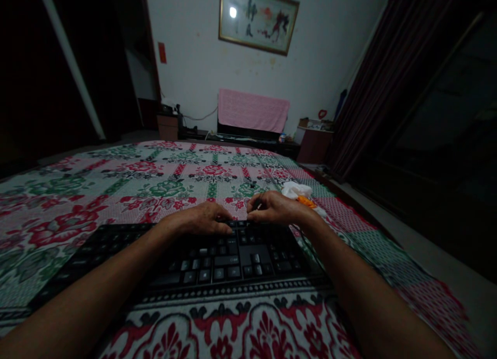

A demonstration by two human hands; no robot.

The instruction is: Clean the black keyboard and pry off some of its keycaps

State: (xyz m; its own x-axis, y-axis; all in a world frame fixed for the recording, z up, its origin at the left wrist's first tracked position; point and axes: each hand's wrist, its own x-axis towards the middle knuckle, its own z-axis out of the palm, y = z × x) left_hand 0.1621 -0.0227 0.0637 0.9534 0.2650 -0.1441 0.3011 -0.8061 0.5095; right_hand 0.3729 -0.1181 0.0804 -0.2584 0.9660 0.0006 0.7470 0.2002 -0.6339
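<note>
A keyboard (221, 263) is laid on the cover (214, 170). At its far edge the left hand (202, 219) is held loosely opened and palm-down; near it but apart, the right hand (275, 209) is held curled, and whether anything is gripped in it cannot be told.

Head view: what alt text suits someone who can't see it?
A person's left hand and right hand are at the far edge of a black keyboard on a flowered cover. Beyond, a pink cloth hangs below a framed wall picture.
</note>
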